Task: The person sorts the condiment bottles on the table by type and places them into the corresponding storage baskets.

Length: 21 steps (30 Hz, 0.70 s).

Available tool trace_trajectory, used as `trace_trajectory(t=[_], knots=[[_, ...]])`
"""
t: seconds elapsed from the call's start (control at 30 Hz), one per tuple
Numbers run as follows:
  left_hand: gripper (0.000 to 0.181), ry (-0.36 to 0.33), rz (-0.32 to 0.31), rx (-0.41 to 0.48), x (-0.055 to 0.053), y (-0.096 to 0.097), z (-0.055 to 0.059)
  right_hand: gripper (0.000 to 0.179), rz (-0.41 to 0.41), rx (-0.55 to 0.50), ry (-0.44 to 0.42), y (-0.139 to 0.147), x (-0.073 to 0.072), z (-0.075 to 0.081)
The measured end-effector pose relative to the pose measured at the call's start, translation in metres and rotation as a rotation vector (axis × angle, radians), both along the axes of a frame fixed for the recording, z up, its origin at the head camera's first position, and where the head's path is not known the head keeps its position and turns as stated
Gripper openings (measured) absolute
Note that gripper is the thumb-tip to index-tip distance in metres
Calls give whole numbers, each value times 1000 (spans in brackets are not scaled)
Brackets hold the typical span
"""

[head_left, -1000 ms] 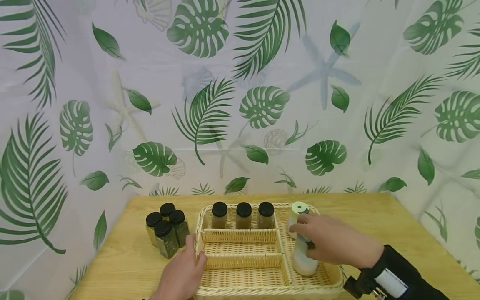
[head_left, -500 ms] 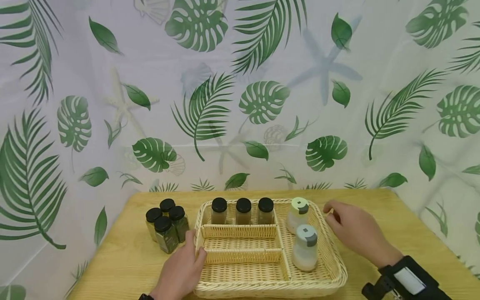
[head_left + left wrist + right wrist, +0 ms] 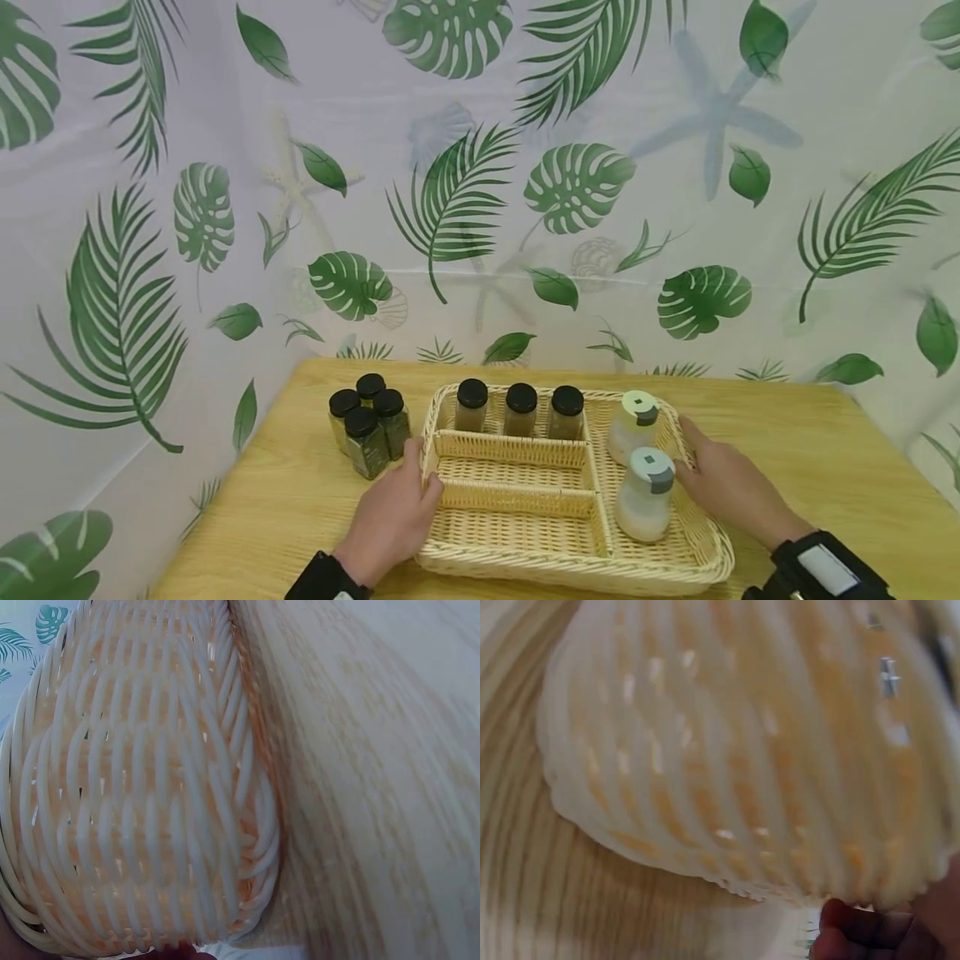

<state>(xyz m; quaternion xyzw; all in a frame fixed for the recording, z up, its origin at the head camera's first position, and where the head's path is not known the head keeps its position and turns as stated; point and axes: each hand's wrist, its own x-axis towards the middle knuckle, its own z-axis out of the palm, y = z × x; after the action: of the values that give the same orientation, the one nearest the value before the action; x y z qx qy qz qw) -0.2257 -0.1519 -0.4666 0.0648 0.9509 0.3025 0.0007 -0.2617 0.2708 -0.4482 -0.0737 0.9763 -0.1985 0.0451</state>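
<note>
A wicker basket (image 3: 573, 569) with a divided inside stands on the table in front of me. My left hand (image 3: 393, 518) grips its left side, the thumb over the rim. At the opposite side my right hand (image 3: 741, 490) holds the basket, thumb at the rim and the other fingers hidden behind the wall. Three black-lidded spice jars (image 3: 521, 410) stand in the back compartment. In the right-hand compartment are a yellow-green-capped shaker (image 3: 632, 429) and a white-capped shaker (image 3: 645, 497). Both wrist views are mostly filled by the woven wall (image 3: 142, 780), with fingertips (image 3: 840, 941) under it in the right one.
Several more black-lidded spice jars (image 3: 367, 442) stand in a cluster on the wooden table (image 3: 262, 500), left of the basket and close to my left hand. Behind the table hangs a leaf-patterned cloth (image 3: 480, 208).
My right hand has let go of the white-capped shaker, left it in the basket and taken hold of the basket's right side. The left hand stays on the left side. The view has shifted.
</note>
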Motion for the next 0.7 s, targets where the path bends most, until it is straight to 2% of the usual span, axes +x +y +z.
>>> trace_trajectory(t=[0.13,0.27,0.4,0.7], knots=[[58,0,-7,0,-2,3,0,84,1,-1,-38,2,-2,-2],[56,31,6,-21,-2,1,1,90,3,-29,-75,1,-5,-6],[54,54,-3,-38,-3,0,1,86,-22,-47,-92,-1,-6,-9],[55,28,-26,-21,-4,-2,4,84,-27,-73,-79,-6,-3,-8]])
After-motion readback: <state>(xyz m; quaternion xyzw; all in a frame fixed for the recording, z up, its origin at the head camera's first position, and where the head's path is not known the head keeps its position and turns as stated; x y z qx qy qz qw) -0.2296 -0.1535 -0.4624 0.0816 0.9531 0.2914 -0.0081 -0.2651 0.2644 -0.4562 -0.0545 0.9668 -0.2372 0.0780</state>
